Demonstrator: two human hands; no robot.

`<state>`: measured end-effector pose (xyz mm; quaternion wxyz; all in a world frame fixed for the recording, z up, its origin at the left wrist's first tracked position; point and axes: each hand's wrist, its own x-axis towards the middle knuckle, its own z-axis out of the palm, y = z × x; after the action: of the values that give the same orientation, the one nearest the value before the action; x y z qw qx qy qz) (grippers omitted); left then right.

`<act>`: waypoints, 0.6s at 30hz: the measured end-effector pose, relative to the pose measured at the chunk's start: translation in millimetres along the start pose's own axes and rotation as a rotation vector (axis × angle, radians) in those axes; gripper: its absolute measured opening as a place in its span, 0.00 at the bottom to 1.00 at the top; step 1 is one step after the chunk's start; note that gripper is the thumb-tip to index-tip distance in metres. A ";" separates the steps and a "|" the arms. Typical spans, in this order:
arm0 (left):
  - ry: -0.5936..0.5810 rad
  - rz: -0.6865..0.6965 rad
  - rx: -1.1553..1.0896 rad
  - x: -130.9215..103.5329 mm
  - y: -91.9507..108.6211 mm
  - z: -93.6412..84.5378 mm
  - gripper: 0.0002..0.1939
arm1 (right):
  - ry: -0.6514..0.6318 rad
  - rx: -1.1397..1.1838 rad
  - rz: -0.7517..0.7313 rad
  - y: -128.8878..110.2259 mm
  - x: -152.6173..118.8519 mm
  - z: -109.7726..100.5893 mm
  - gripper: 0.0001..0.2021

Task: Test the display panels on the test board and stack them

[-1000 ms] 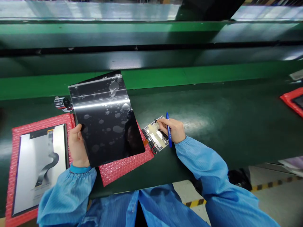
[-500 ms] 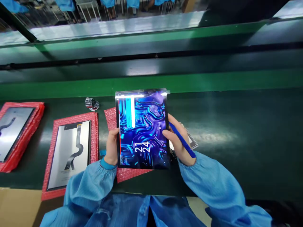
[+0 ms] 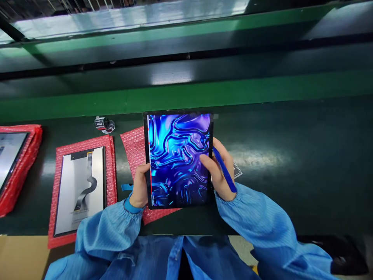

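A lit tablet screen (image 3: 179,159) with a blue and purple swirl picture is held up over the table. My left hand (image 3: 140,186) grips its left edge, thumb on the front bezel and the other fingers hidden behind. On the right edge, my right hand (image 3: 220,167) has its thumb lying on the glass. A blue pen-like stick (image 3: 225,171) is tucked in that same hand, slanting down toward the wrist. Red bubble wrap (image 3: 134,146) lies beneath and to the left of the screen. Part of a white-bordered item (image 3: 237,170) pokes out behind my right hand.
Left of my hands, a bare display panel (image 3: 70,194) with a ribbon cable lies on a red bubble-wrap sleeve (image 3: 110,171). Another wrapped panel (image 3: 10,151) sits farther left. A small metal counter (image 3: 101,123) stands behind them. A green ledge (image 3: 128,99) runs along the back.
The white and light-blue box and the clock digits have gone from the screen, leaving the swirl picture. The clear strip along its top edge no longer shows. My view has tilted slightly down.
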<state>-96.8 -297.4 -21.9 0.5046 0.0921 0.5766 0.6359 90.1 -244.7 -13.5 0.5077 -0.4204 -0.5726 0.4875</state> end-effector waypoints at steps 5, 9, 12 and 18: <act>0.048 0.005 -0.011 2.8 1.5 -0.6 0.06 | 0.000 0.024 0.022 4.3 -2.4 -4.7 0.20; 0.035 0.019 -0.007 1.7 3.5 0.3 0.04 | 0.040 -0.064 -0.011 2.7 0.0 -6.5 0.18; 0.003 -0.001 -0.001 -0.2 3.9 0.1 0.04 | 0.084 -0.181 -0.075 0.8 7.7 -17.8 0.17; -0.166 -0.188 0.107 -4.2 -0.6 -3.0 0.12 | 0.308 -0.674 -0.205 -9.1 30.8 -43.2 0.09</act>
<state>-96.6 -302.6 -21.4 0.6024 0.1165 0.5720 0.5444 129.1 -210.5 1.1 0.4670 -0.5726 -0.6569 0.1499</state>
